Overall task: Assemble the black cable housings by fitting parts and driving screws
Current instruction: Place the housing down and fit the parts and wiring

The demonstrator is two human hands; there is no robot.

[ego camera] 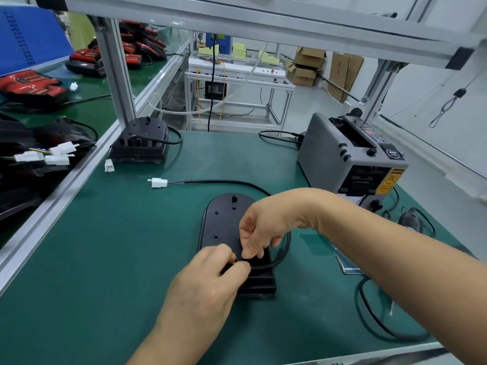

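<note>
A black cable housing (221, 222) lies flat on the green mat in front of me, with small holes and a post on its back. Its black cable (232, 182) loops round the right side and runs left to a white connector (158, 182). My left hand (210, 275) pinches a small yellowish part at the housing's near end. Just above it, my right hand (261, 227) has its fingers curled down onto the cable and housing. What sits under the fingertips is hidden.
A second black housing (143, 140) stands at the back left beside a loose white connector (109, 165). A grey tape dispenser (350, 156) sits at the right. More cables (374, 317) lie at the right front. Red and black parts fill the left conveyor (87, 106).
</note>
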